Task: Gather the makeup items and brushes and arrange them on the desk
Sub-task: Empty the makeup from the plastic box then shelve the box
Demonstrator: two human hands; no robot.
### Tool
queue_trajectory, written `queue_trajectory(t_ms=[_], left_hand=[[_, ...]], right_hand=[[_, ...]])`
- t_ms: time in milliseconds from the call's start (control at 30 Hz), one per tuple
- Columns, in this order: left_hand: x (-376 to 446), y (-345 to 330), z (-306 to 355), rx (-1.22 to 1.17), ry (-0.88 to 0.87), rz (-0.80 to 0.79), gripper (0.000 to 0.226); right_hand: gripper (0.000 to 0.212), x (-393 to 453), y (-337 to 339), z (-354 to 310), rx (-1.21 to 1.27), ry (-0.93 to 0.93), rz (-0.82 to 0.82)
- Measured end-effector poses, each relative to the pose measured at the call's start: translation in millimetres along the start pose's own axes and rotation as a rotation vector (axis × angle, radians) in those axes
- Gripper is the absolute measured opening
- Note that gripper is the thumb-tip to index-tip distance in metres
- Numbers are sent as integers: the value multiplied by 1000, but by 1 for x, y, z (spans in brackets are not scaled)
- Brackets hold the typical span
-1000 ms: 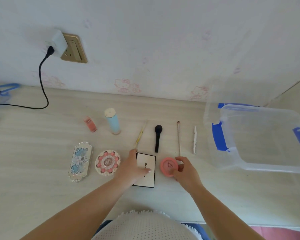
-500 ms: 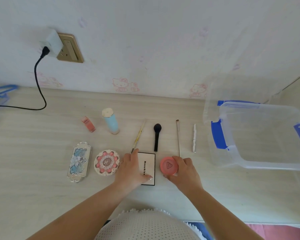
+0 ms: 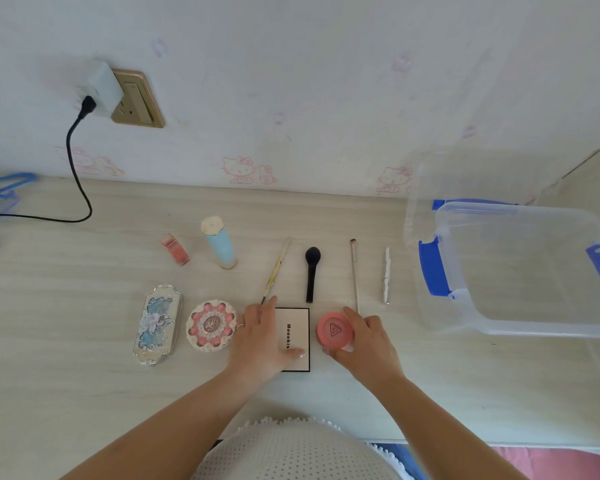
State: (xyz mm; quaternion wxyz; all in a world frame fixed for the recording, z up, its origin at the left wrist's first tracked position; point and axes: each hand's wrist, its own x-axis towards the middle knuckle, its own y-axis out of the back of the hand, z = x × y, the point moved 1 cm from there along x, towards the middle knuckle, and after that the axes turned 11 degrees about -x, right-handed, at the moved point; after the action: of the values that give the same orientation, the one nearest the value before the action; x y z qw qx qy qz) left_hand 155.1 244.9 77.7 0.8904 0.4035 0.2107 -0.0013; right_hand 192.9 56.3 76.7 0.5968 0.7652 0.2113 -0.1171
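Observation:
Makeup items lie in two rows on the pale wooden desk (image 3: pixel 84 341). My left hand (image 3: pixel 262 336) grips the white square palette (image 3: pixel 297 337), thumb on its near edge. My right hand (image 3: pixel 369 341) holds the round coral compact (image 3: pixel 335 330) flat on the desk. Left of the palette sit a round pink flowered compact (image 3: pixel 211 325) and a long blue ornate case (image 3: pixel 157 323). In the far row are a pink lip tint (image 3: pixel 175 249), a blue tube (image 3: pixel 219 243), a thin yellow brush (image 3: pixel 275 271), a black brush (image 3: pixel 311 271), a slim brush (image 3: pixel 354 275) and a white pen-like stick (image 3: pixel 387 275).
A clear plastic box (image 3: pixel 520 327) with blue latches stands open at the right, nothing visible inside. A black cable (image 3: pixel 78 181) runs from a wall plug across the desk's far left, beside a blue hanger (image 3: pixel 4 188). The wall rises right behind the desk.
My left hand slid the white palette a little to the left and squared it up. The coral compact shifted slightly under my right hand.

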Motion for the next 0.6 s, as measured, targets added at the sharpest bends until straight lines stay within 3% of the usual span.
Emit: queue_trajectory(t_ms=[133, 300, 367, 500, 600], left_hand=[[1, 13, 10, -279, -142, 200, 77], [10, 26, 47, -535, -117, 193, 27], [14, 28, 66, -596, -134, 186, 18], [23, 21, 111, -647, -210, 173, 10], [32, 10, 155, -701, -253, 138, 16]], right_hand=[[53, -4, 13, 2, 175, 2, 168], [17, -6, 52, 4, 403, 39, 266], [9, -6, 69, 2, 447, 68, 271], [12, -11, 103, 7, 725, 152, 138], [17, -13, 145, 32, 782, 226, 149]])
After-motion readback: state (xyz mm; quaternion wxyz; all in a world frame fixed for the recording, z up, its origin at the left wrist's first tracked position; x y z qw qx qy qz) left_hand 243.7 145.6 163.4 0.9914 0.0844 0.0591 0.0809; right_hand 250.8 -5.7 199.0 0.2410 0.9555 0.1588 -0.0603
